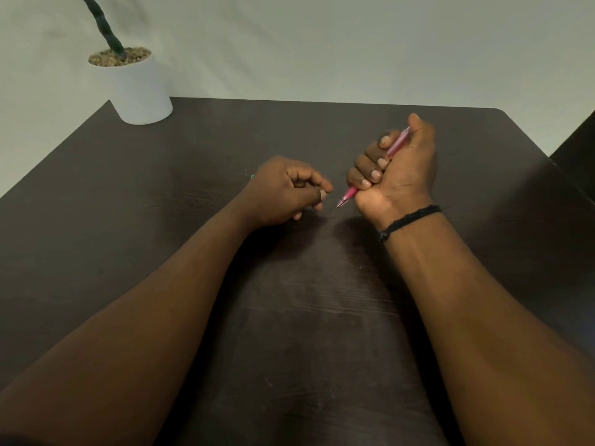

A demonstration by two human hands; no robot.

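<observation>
My right hand (397,169) grips a pink pen (347,196) in a fist, held a little above the dark table (289,317). The pen's tip points down and left, and its back end (404,135) sticks out by the thumb. A black cord bracelet (409,218) sits on that wrist. My left hand (283,191) hovers just left of the pen tip with loosely curled fingers, thumb lying against the index finger, and nothing visible between them. A small teal thing (252,176) peeks out from behind the left hand; most of it is hidden.
A white pot (138,88) filled with pebbles and holding a dark twisted stem stands at the table's far left corner. A pale wall runs behind the table. At the far right, a dark piece of furniture (576,156) adjoins the table edge.
</observation>
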